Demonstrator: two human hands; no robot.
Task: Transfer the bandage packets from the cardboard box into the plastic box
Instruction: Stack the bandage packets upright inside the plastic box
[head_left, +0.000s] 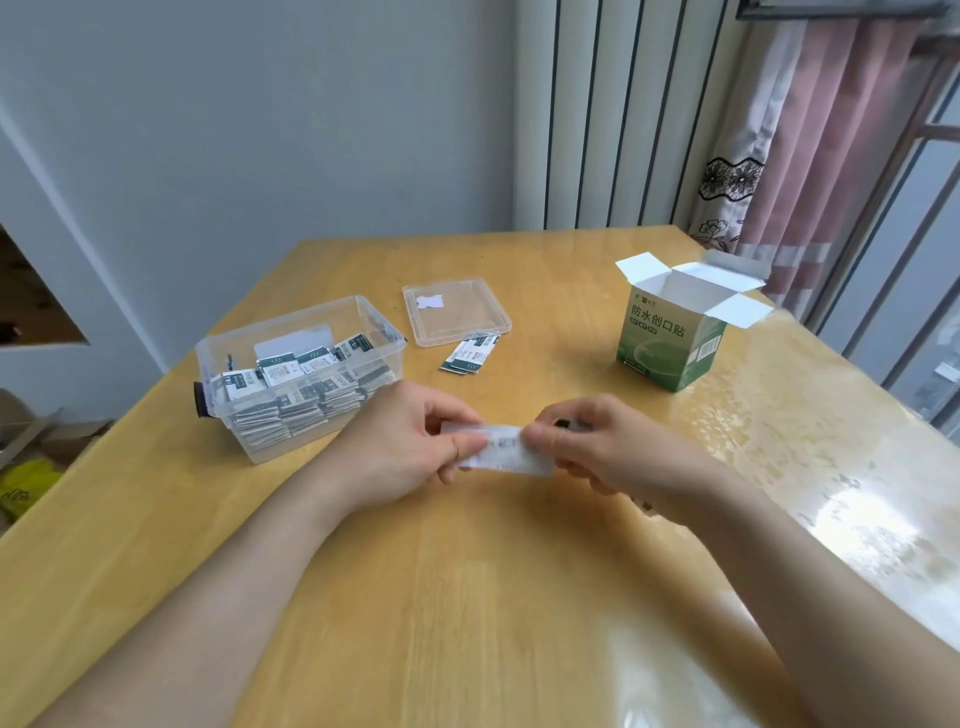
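Note:
Both hands hold a white bandage packet (506, 451) above the middle of the table. My left hand (410, 447) pinches its left end and my right hand (597, 447) pinches its right end. The clear plastic box (249, 447) stands to the left, holding several stacked packets (306, 384). The green cardboard box (670, 338) stands upright at the far right with its flaps open; its inside is hidden. A few loose packets (470, 354) lie on the table between the two boxes.
The clear plastic lid (457, 312) lies flat behind the loose packets. The wooden table (467, 597) has a glossy cover on its right side. A wall, a radiator and a curtain stand behind the table's far edge.

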